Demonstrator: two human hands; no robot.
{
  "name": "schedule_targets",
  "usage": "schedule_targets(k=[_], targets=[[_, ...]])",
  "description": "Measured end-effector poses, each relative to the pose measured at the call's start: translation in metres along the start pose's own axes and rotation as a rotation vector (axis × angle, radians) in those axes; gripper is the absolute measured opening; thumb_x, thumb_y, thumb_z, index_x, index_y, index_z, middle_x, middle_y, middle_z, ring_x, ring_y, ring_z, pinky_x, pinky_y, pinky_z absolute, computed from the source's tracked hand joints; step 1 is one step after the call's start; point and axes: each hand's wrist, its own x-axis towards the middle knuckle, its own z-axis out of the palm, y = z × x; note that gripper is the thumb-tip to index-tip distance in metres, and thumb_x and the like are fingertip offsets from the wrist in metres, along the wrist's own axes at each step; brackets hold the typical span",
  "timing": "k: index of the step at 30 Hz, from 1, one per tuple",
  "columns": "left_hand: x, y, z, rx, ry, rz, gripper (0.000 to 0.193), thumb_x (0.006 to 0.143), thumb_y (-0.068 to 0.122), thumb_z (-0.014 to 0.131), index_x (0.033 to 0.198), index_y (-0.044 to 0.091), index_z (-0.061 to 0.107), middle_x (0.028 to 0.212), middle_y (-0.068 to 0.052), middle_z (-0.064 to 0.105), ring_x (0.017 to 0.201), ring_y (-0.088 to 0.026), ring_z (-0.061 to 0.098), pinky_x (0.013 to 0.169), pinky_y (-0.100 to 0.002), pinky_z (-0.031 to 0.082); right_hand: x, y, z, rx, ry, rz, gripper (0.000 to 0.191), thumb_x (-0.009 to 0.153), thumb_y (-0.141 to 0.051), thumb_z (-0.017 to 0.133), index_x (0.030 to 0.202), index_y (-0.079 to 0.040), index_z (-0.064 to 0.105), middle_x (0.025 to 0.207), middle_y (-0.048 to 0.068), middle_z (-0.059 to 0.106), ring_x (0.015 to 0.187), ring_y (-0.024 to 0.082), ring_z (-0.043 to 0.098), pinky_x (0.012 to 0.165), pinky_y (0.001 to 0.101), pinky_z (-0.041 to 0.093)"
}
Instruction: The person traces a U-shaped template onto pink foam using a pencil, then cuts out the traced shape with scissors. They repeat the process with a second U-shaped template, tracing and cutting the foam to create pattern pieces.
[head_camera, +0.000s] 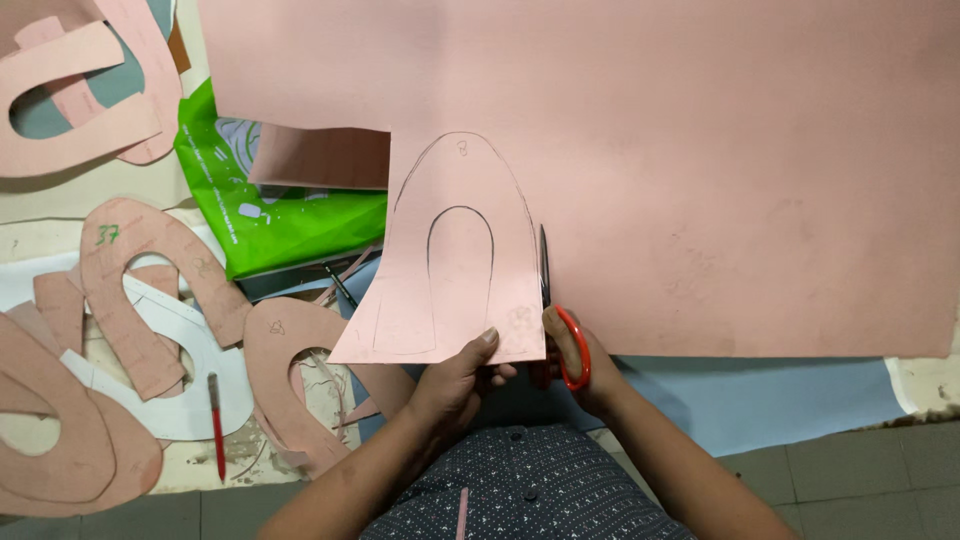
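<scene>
- The big pink sheet (720, 170) is the largest thing; it covers the view from 12 o'clock to 3 o'clock and lies flat on the work surface.
- A light blue sheet (760, 395) lies under its lower edge, at about 5 o'clock.
- The pink flap (455, 250) with a pencil-drawn arch shape is at the centre of the view. It is already cut free on its left side and still joined to the big pink sheet at its upper right.
- A green plastic bag (270, 215) lies at 10 o'clock from the flap, partly under the big pink sheet.
- Several pink horseshoe-shaped pattern pieces (150, 290) are spread from 9 o'clock to 7 o'clock, and more of them at 11 o'clock; one white piece (205, 350) lies among them.
- The left hand (460, 375) is at 6 o'clock and pinches the lower edge of the flap, thumb on top.
- The right hand (575, 355) is just beside it, at 5 o'clock from the flap, closed around the red-handled scissors (560, 330).
- The blades point to 12 o'clock along the right edge of the flap; I cannot tell how far open they are.
- The two hands are close, but they do not touch each other.
- A red pen (217, 425) lies at 8 o'clock, beside the pattern pieces.
</scene>
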Motion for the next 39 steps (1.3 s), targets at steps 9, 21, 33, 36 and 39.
schedule_targets(k=[9, 21, 33, 36, 39], targets=[[-0.006, 0.003, -0.003, -0.022, 0.02, 0.013, 0.032, 0.098, 0.025, 0.064, 0.116, -0.002, 0.064, 0.096, -0.011, 0.07, 0.077, -0.017, 0.067, 0.068, -0.029, 0.054, 0.004, 0.003, -0.005, -0.168, 0.072, 0.013, 0.051, 0.102, -0.052, 0.043, 0.095, -0.004, 0.06, 0.065, 0.007, 0.059, 0.054, 0.016, 0.056, 0.051, 0.0309, 0.048], [-0.017, 0.003, -0.008, -0.032, -0.014, 0.003, 0.037, 0.095, 0.026, 0.066, 0.119, -0.002, 0.065, 0.097, -0.013, 0.073, 0.072, -0.017, 0.067, 0.063, -0.028, 0.055, 0.012, -0.011, -0.003, -0.109, 0.032, -0.031, 0.048, 0.102, -0.049, 0.048, 0.089, -0.005, 0.061, 0.066, 0.006, 0.058, 0.054, 0.015, 0.052, 0.049, 0.0293, 0.042], [-0.027, 0.013, -0.01, -0.07, 0.001, -0.008, 0.039, 0.094, 0.024, 0.068, 0.121, -0.003, 0.063, 0.092, -0.014, 0.073, 0.067, -0.017, 0.068, 0.058, -0.027, 0.055, 0.042, -0.033, -0.019, -0.118, 0.065, 0.06, 0.039, 0.099, -0.043, 0.059, 0.091, -0.005, 0.066, 0.064, 0.004, 0.053, 0.052, 0.013, 0.048, 0.047, 0.0283, 0.041], [-0.03, 0.014, -0.012, -0.102, -0.008, -0.003, 0.039, 0.094, 0.023, 0.068, 0.122, -0.003, 0.062, 0.092, -0.013, 0.072, 0.066, -0.017, 0.069, 0.058, -0.027, 0.056, 0.047, -0.036, -0.021, -0.153, 0.048, 0.083, 0.038, 0.098, -0.042, 0.06, 0.092, -0.005, 0.067, 0.064, 0.003, 0.054, 0.052, 0.012, 0.048, 0.047, 0.0278, 0.041], [-0.03, 0.014, -0.012, -0.109, -0.017, -0.007, 0.039, 0.094, 0.022, 0.068, 0.123, -0.003, 0.061, 0.09, -0.013, 0.072, 0.066, -0.017, 0.069, 0.058, -0.028, 0.056, 0.055, -0.053, -0.027, -0.043, -0.043, 0.1, 0.039, 0.098, -0.044, 0.058, 0.091, -0.006, 0.063, 0.067, 0.001, 0.057, 0.055, 0.01, 0.051, 0.049, 0.0262, 0.044]])
